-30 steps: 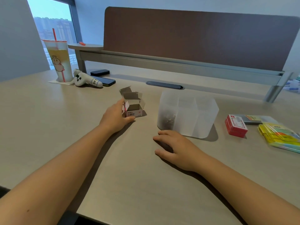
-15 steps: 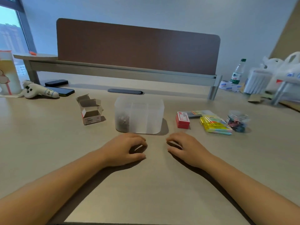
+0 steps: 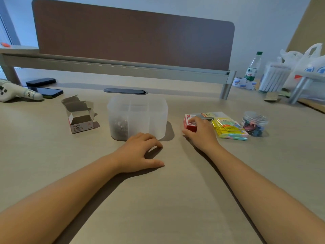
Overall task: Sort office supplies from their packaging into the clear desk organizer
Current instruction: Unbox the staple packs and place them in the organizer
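Observation:
The clear desk organizer (image 3: 154, 113) stands mid-desk, with small metal pins in its front left compartment. An emptied white cardboard box (image 3: 80, 118) with open flaps sits to its left. My left hand (image 3: 140, 152) rests on the desk just in front of the organizer, fingers loosely curled, holding nothing. My right hand (image 3: 200, 131) reaches to a small red box (image 3: 187, 123) right of the organizer, and its fingers curl over the box's top. Beside it lie packs of coloured sticky notes (image 3: 228, 128) and a clear tub of coloured binder clips (image 3: 255, 123).
Two dark phones (image 3: 47, 91) and a plush toy (image 3: 14, 93) lie at far left. A brown divider panel (image 3: 133, 37) runs along the desk's back. A water bottle (image 3: 252, 67), white plastic bags (image 3: 306, 64) and a metal rack stand at far right.
My left hand let go of the white box and came to rest in front of the organizer. My right hand moved from the desk onto the red box. The view panned right.

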Action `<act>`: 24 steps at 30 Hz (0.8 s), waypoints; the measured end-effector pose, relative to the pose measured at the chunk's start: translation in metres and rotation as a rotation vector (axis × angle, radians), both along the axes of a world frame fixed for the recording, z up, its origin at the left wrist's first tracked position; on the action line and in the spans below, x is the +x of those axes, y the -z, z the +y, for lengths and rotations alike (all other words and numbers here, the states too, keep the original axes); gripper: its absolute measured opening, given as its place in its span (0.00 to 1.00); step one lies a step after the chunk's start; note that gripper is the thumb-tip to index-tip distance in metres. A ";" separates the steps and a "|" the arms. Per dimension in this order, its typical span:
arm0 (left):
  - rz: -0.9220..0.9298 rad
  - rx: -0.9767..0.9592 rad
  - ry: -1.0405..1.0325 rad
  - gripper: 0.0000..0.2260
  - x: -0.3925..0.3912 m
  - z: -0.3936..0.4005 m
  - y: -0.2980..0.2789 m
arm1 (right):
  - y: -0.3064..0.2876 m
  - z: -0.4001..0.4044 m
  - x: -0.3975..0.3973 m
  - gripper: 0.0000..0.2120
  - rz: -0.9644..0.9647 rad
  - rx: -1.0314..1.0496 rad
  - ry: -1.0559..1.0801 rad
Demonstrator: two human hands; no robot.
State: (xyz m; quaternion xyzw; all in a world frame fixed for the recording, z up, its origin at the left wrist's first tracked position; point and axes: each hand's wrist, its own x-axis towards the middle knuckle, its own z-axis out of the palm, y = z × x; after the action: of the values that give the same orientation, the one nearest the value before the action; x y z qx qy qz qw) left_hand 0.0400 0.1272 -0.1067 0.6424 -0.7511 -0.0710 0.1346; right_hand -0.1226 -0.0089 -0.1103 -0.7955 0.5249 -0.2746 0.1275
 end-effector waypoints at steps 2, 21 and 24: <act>-0.002 -0.002 -0.005 0.32 0.001 -0.001 0.001 | -0.001 -0.001 0.000 0.18 -0.006 -0.043 0.018; 0.090 -0.019 -0.046 0.22 0.002 0.006 -0.001 | -0.013 0.015 -0.007 0.16 -0.391 0.082 -0.019; 0.123 -0.034 -0.064 0.25 0.002 0.006 0.000 | -0.024 0.036 -0.021 0.17 -0.616 0.181 -0.178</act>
State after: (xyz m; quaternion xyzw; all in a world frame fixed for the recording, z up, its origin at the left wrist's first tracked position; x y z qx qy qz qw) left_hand 0.0416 0.1337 -0.1065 0.6583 -0.7215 -0.0933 0.1935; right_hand -0.1434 0.0274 -0.0863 -0.7033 0.4124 -0.4422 0.3739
